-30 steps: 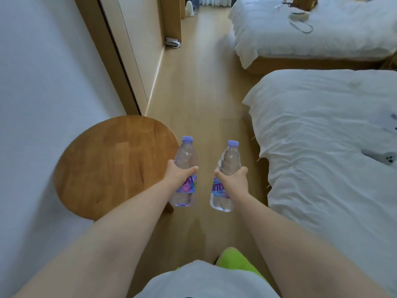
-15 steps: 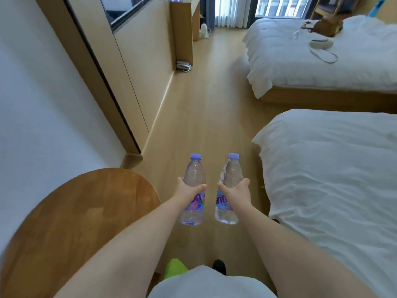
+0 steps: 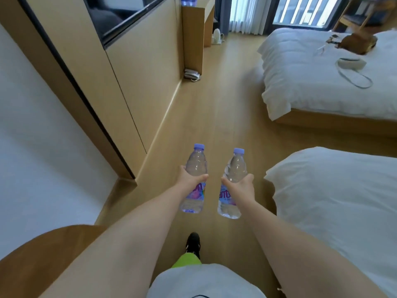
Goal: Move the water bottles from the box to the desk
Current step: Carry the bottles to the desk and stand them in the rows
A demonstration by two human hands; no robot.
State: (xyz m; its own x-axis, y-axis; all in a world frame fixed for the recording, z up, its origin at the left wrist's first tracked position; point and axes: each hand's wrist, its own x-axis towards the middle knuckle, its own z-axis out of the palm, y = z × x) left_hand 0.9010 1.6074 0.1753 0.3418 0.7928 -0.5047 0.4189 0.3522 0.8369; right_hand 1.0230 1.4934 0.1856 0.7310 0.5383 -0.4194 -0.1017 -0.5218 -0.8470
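Item: two water bottles in carry, one per hand.

Left hand (image 3: pixel 190 179): we hold the left bottle (image 3: pixel 194 179) wrapped at mid-body, thumb across the near side. The purple cap stands above the grip, and the label and base hang below it. The bottle is upright and looks full.

Right hand (image 3: pixel 239 187): we hold the right bottle (image 3: pixel 232 183) the same way, gripped around the waist. Its cap is above the hand and its base below, tilted slightly with the base toward our left.

Relation: the two bottles sit side by side and apart, with a clear gap of floor (image 3: pixel 214 117) showing between them and beneath both.

Destination: the desk (image 3: pixel 193 24) appears to be the wooden unit well ahead of both hands, on the left wall side, with bottles (image 3: pixel 189 0) already on top. We judge this and cannot confirm it. The box is not in view.

Risks, as we judge them:
- A bottle slips downward. Smooth plastic held by one hand at the middle could slide if the grip relaxes while walking.
- The bottles knock together if the arms drift inward.
- The right elbow brushes the near bed (image 3: pixel 343 201), which lies just to the right of the right hand.
- The round wooden table (image 3: pixel 32 265) behind and left of the left arm could catch a leg.
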